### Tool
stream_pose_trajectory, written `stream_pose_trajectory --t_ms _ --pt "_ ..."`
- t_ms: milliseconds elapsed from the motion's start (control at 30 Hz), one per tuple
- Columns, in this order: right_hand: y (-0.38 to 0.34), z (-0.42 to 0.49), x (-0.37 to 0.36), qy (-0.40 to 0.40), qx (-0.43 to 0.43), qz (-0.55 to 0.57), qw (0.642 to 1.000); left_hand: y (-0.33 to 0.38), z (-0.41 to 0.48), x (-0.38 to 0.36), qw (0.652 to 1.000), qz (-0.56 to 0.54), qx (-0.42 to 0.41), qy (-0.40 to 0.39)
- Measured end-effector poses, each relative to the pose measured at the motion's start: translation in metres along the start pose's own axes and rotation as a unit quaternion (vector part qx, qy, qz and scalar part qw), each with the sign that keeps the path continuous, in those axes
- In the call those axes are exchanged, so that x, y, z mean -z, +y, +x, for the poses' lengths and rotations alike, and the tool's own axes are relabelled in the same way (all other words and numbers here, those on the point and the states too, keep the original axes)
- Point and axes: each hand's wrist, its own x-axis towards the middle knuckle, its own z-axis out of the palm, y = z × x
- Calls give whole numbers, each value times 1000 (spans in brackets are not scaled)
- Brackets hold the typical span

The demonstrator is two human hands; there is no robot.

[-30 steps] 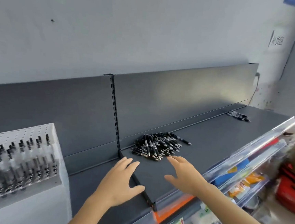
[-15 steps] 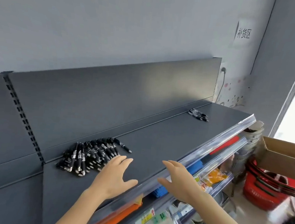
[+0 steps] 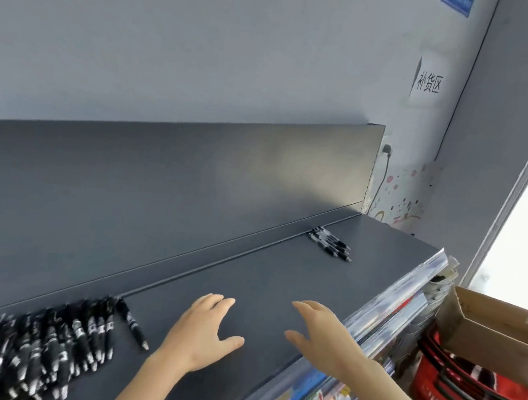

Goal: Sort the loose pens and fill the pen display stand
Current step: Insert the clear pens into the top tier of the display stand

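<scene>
The shelf [image 3: 281, 281] is seen as dark grey metal under a smooth matt coat, and a faint sheen is carried by the back panel [image 3: 194, 177] (brightest toward its right end). The pens [image 3: 52, 341] are made of black plastic, slightly glossy, with white print. The rail [image 3: 400, 301] is formed of clear, shiny plastic. Dull brown cardboard is shown by the box [image 3: 500, 332], glossy red plastic by the baskets [image 3: 449, 398]. The wall [image 3: 205, 51] is painted matt; a paper sign [image 3: 427, 83] is stuck on it.
</scene>
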Motion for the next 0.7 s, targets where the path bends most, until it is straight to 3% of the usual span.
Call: stream_pose_trajectory --t_ms 433,700 --pt "121 141 48 0 -6 11 1000 52 141 -26 1000 -3 19 -15" --pt "220 247 84 17 -54 56 997 115 238 -57 997 -11 74 -13"
